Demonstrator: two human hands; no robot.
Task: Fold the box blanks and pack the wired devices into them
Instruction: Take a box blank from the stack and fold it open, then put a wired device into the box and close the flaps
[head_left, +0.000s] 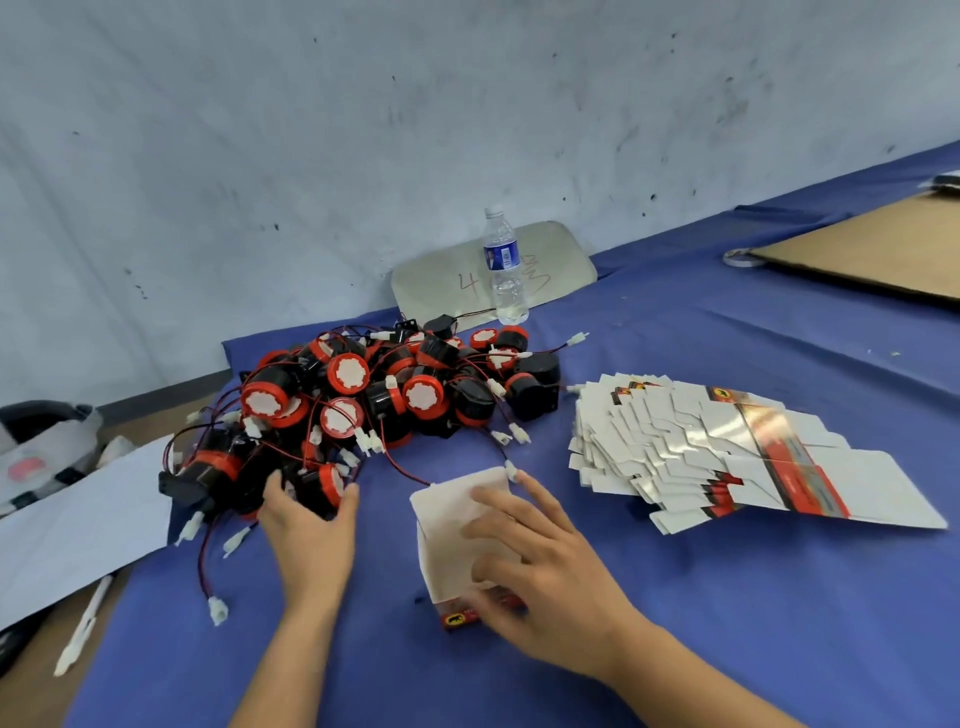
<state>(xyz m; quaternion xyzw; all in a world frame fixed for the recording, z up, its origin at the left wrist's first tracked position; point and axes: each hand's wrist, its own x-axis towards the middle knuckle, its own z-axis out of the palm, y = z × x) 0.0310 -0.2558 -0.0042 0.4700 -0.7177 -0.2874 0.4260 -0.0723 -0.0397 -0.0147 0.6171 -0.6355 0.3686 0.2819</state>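
A heap of black-and-red wired devices (363, 405) with white connectors lies on the blue cloth at centre left. My left hand (311, 525) grips one black-and-red device (317, 488) at the heap's near edge, thumb and fingers round it. A partly folded white box (452, 525) with a red printed bottom edge stands open in front of me. My right hand (535, 577) holds it, fingers spread over its white flaps. A fanned stack of flat box blanks (727, 452) lies to the right.
A water bottle (504, 265) stands behind the heap, in front of a grey board leaning on the wall. Brown cardboard (872, 249) and a tape roll (740, 256) lie far right. White paper (78, 525) and a pen (83, 629) are at the left edge.
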